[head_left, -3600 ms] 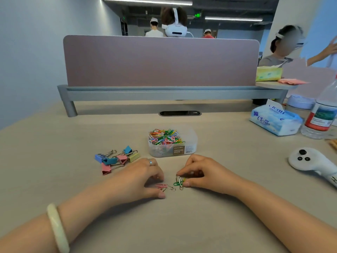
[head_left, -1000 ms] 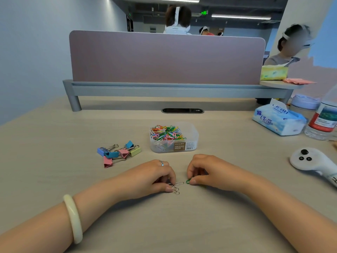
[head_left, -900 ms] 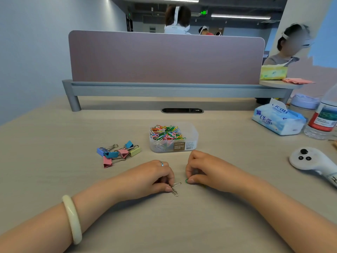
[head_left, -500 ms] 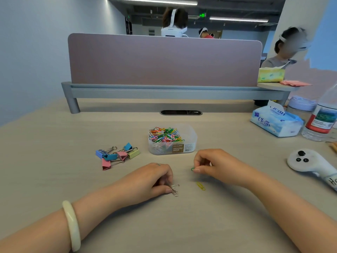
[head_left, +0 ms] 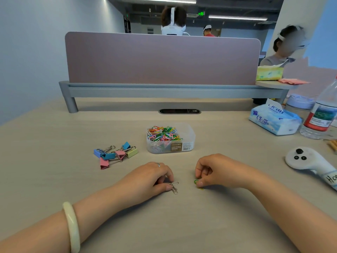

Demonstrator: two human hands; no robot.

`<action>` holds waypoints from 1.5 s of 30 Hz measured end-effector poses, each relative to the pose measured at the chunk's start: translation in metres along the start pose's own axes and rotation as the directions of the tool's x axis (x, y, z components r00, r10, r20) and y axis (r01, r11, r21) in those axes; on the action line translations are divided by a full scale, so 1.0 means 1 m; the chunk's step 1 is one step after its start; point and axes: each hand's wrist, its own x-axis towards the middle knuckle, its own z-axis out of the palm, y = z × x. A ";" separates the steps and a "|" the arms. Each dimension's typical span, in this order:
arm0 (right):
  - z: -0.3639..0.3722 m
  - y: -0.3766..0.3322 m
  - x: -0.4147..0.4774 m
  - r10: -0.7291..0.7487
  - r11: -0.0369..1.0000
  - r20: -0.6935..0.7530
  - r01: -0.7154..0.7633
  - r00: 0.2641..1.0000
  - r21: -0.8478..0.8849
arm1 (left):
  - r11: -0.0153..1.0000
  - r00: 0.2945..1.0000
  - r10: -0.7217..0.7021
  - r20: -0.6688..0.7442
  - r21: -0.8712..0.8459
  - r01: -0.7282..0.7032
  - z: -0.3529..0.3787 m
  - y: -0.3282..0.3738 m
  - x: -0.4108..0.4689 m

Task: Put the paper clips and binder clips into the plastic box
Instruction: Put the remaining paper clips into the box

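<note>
A clear plastic box (head_left: 189, 137) sits mid-desk, its left part heaped with coloured paper clips (head_left: 163, 133). Left of it lie several blue, pink and yellow binder clips (head_left: 114, 154). My left hand (head_left: 145, 178) rests on the desk in front of the box, its fingertips pinching silver paper clips (head_left: 174, 187). My right hand (head_left: 217, 171) is down on the desk to the right, fingers curled, pinching a green paper clip (head_left: 196, 182); a yellow paper clip (head_left: 200, 188) lies under its fingertips.
A white controller (head_left: 310, 161) lies at the right edge. A tissue pack (head_left: 273, 119) and a water bottle (head_left: 321, 115) stand at the back right. A mauve divider (head_left: 162, 59) closes off the desk's far side, with people behind it.
My right hand, lifted with the green clip half a second ago, has come back down onto the yellow clip on the desk. My left hand keeps hold of the silver clips.
</note>
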 end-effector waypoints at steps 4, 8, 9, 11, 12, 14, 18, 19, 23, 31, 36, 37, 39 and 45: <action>0.003 -0.003 0.001 -0.021 0.997 -0.015 0.020 1.000 -0.070 | 1.000 1.000 -0.016 0.000 0.025 0.016 0.000 0.004 0.001; 0.005 -0.008 0.000 -0.037 0.977 -0.025 0.031 0.999 -0.209 | 0.998 1.000 -0.027 0.008 0.062 0.026 -0.001 0.010 0.001; 0.005 -0.009 0.000 -0.043 0.968 -0.028 0.035 0.999 -0.249 | 0.997 1.000 -0.028 0.011 0.069 0.027 -0.001 0.011 0.001; 0.007 -0.012 0.000 -0.049 0.950 -0.022 0.039 0.999 -0.309 | 0.996 0.999 -0.035 0.017 0.081 0.034 -0.001 0.012 0.002; 0.006 -0.012 0.000 -0.046 0.947 -0.011 0.041 0.999 -0.319 | 0.995 0.999 -0.042 0.019 0.090 0.040 -0.001 0.013 0.002; 0.004 -0.012 0.000 -0.036 0.951 0.026 0.043 0.999 -0.305 | 0.993 0.998 -0.057 0.024 0.100 0.055 -0.001 0.013 0.002; 0.003 -0.010 -0.004 -0.052 0.961 0.078 0.071 0.996 -0.266 | 0.995 0.996 -0.073 0.057 0.075 0.069 -0.004 0.013 0.003; 0.004 -0.011 -0.004 -0.072 0.963 0.072 0.088 0.995 -0.255 | 0.996 0.995 -0.072 0.063 0.065 0.068 -0.005 0.012 0.003; 0.014 -0.016 0.001 -0.158 0.960 0.030 0.161 0.987 -0.230 | 0.995 0.996 -0.074 0.051 0.073 0.070 -0.004 0.013 0.001; 0.017 -0.018 0.003 -0.194 0.971 -0.103 0.206 0.976 0.123 | 0.991 0.989 -0.137 -0.055 -0.017 0.136 0.000 0.004 0.000; 0.030 -0.025 0.002 -0.201 0.969 -0.061 0.207 0.978 0.135 | 0.961 0.953 -0.238 -0.187 -0.185 0.204 -0.005 -0.004 0.000; 0.031 -0.026 0.002 -0.195 0.972 -0.060 0.201 0.979 0.122 | 0.954 0.944 -0.255 -0.210 -0.215 0.210 -0.007 -0.005 0.000; 0.033 -0.028 0.002 -0.190 0.977 -0.065 0.195 0.980 0.088 | 0.944 0.933 -0.275 -0.234 -0.250 0.216 -0.008 -0.006 -0.001; 0.035 -0.035 0.002 -0.223 0.974 -0.072 0.221 0.972 -0.041 | 0.950 0.934 -0.279 -0.222 -0.209 0.234 -0.016 -0.007 -0.001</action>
